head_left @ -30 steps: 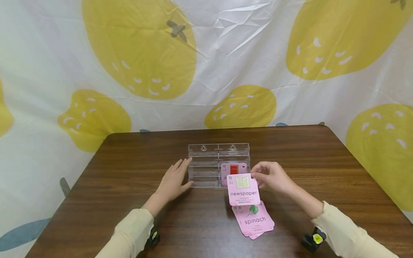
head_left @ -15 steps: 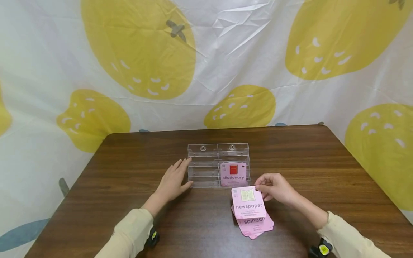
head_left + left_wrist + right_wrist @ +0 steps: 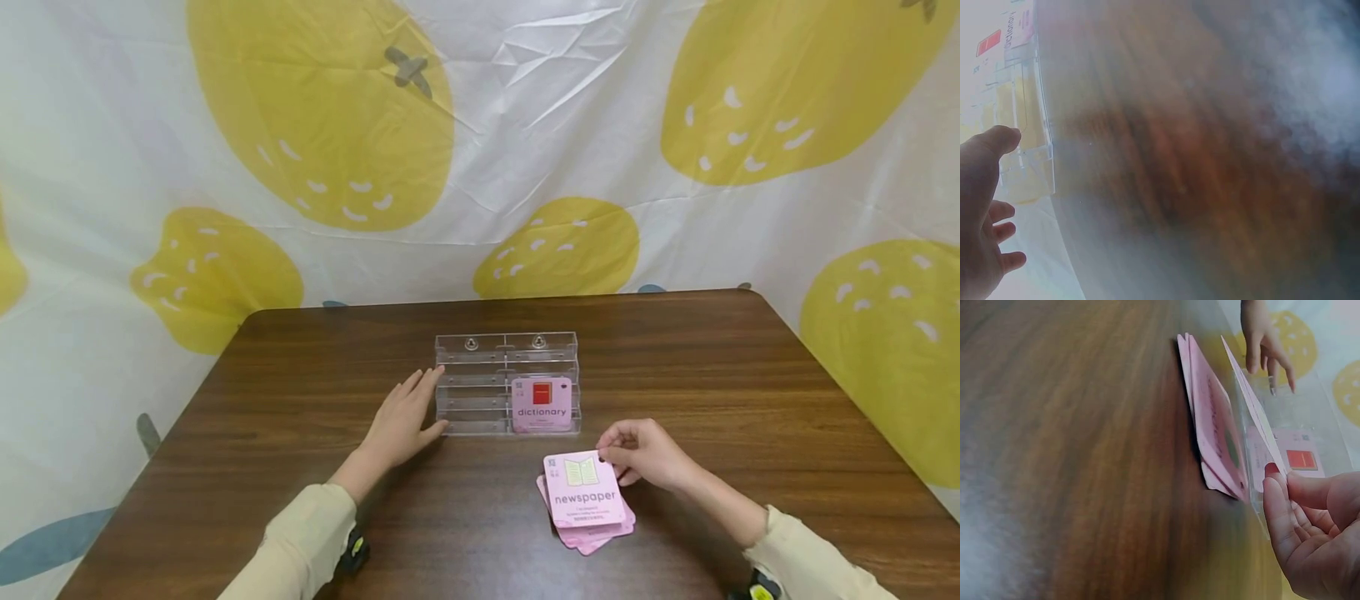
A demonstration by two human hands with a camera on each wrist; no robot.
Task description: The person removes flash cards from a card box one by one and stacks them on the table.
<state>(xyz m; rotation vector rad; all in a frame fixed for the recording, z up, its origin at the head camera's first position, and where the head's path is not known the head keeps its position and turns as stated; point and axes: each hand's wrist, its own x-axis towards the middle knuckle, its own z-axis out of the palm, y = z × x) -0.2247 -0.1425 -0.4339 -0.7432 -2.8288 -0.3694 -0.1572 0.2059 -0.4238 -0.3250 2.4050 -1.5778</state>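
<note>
Between thumb and fingers my right hand (image 3: 645, 454) pinches the upper right corner of a pink newspaper flash card (image 3: 583, 490). That card is held over a small pile of pink cards (image 3: 592, 540), and a gap shows between them in the right wrist view. My left hand (image 3: 401, 421) rests against the left side of a clear plastic tiered rack (image 3: 471, 392), its fingers extended and thumb near the lower front edge. A dictionary card (image 3: 542, 408) stands in the rack's right column, at the front. The left wrist view also has the left hand (image 3: 985, 187) at the rack's end.
The dark wooden table (image 3: 315, 367) extends around both hands. Behind it hangs a white cloth (image 3: 375, 267) printed with yellow fruit. Cuffs and black wrist straps (image 3: 352, 552) are at the lower edge.
My right hand has drawn the newspaper card back toward me and down, away from the rack's front to over the pile, uncovering the dictionary card and covering the spinach card. The left hand stays put.
</note>
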